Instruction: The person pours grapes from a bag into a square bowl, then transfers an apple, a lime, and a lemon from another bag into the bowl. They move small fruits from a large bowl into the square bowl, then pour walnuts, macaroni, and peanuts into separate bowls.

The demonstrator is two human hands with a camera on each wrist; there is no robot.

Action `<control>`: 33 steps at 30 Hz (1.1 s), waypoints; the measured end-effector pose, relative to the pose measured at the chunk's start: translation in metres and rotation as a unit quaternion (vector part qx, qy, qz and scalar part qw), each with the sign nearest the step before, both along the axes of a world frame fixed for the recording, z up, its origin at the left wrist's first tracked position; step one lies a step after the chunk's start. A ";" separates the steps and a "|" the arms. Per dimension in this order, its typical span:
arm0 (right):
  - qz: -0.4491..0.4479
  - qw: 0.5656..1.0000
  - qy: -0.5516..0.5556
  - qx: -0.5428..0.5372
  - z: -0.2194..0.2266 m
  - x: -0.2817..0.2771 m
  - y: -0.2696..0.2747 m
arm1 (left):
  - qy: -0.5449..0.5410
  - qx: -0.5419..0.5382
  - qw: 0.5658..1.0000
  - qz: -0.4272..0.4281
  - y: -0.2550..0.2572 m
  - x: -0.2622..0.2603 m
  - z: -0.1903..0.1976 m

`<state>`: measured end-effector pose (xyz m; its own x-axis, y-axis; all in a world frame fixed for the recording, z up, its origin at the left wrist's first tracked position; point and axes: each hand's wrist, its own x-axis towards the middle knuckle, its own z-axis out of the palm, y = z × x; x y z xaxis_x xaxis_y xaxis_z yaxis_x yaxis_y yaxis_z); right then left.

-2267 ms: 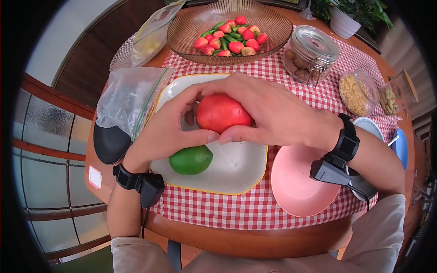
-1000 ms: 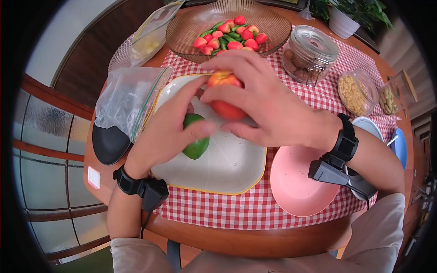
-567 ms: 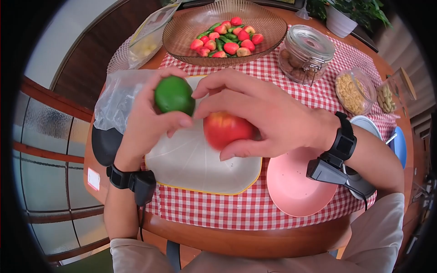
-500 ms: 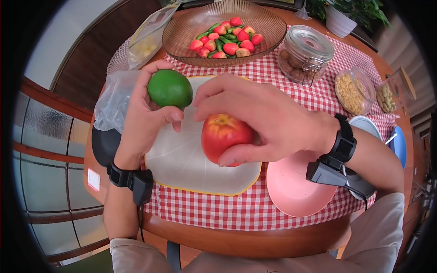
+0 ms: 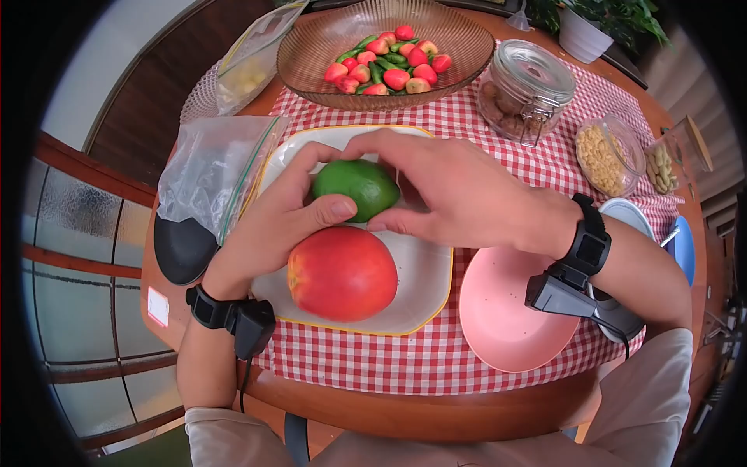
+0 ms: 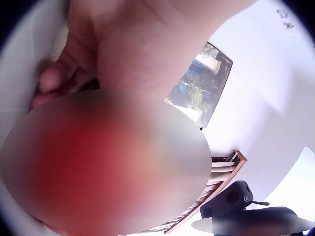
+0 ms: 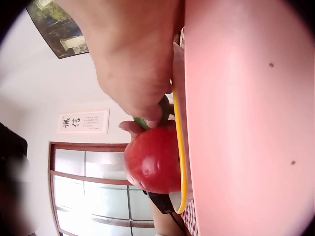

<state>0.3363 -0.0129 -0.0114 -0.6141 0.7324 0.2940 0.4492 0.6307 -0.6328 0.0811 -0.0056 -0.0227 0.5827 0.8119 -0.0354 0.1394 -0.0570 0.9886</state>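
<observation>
A smooth green fruit [image 5: 356,187], oval with a slightly pointed end, is held between both hands over the white tray [image 5: 426,272] with a yellow rim. My left hand [image 5: 272,222] grips it from the left, thumb across its near side. From the right, my right hand [image 5: 475,187] curls fingers and thumb round its other end. A large red fruit [image 5: 342,272] with a yellowish end lies nearer the body, at the tray's front part. The right wrist view shows this red fruit [image 7: 153,160] close below the fingers. Blur covers much of the left wrist view.
Right of the tray stands a pink bowl [image 5: 510,335]; a zip bag [image 5: 206,167] and black dish [image 5: 185,249] lie left. Behind are a ribbed glass bowl [image 5: 311,82] of small red fruits and green vegetables, a clamp-lid jar [image 5: 529,93], and a jar of yellow pieces [image 5: 603,159].
The right hand has set the red fruit down toward the tray's front and let go. The left hand has brought the green fruit back to the middle, where the right hand also takes hold.
</observation>
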 end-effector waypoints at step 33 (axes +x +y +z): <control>0.007 0.989 0.007 0.151 -0.010 -0.005 0.008 | 0.199 0.220 0.953 0.056 -0.007 0.014 0.011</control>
<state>0.3312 -0.0053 -0.0213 -0.6180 0.6017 0.5060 0.4314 0.7976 -0.4216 0.0953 -0.0124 -0.0115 0.5039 0.8550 0.1230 0.5272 -0.4172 0.7402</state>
